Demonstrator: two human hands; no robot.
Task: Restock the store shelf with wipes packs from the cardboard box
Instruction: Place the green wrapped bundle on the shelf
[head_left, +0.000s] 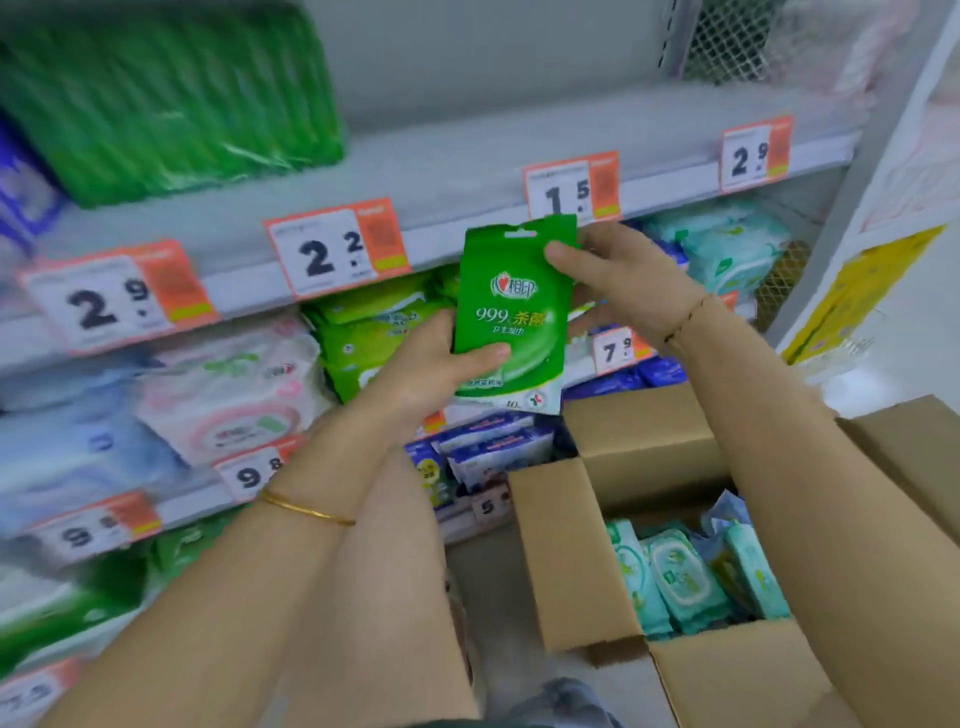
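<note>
Head view: my left hand (436, 364) grips the green wipes pack (511, 317) low, thumb across its front; my right hand (618, 270) pinches its top corner; pack upright before the shelf (467, 171); cardboard box (566, 561) near right, holding pale packs (685, 577).

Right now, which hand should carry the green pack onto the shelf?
Probably left. The left hand grips the green pack low on its body, thumb across the front, beside the green packs on the shelf. The right hand only pinches the top corner.
</note>
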